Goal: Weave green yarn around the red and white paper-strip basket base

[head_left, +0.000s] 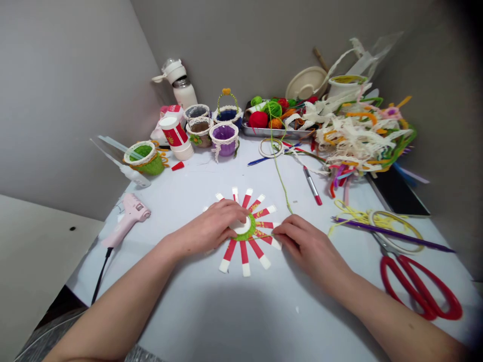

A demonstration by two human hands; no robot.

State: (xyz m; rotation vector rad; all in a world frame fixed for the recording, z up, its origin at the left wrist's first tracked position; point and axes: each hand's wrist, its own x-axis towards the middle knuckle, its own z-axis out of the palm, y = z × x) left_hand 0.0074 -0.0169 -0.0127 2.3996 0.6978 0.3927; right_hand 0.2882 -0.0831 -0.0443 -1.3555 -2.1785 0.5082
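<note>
Left hand lies flat, pressing the splayed cup mid-frame; right hand pinches green yarn, best held taut between strips.

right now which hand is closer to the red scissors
Right. The right hand, pinching green yarn, sits just left of the red scissors; the left hand presses the cut paper cup farther left.
</note>
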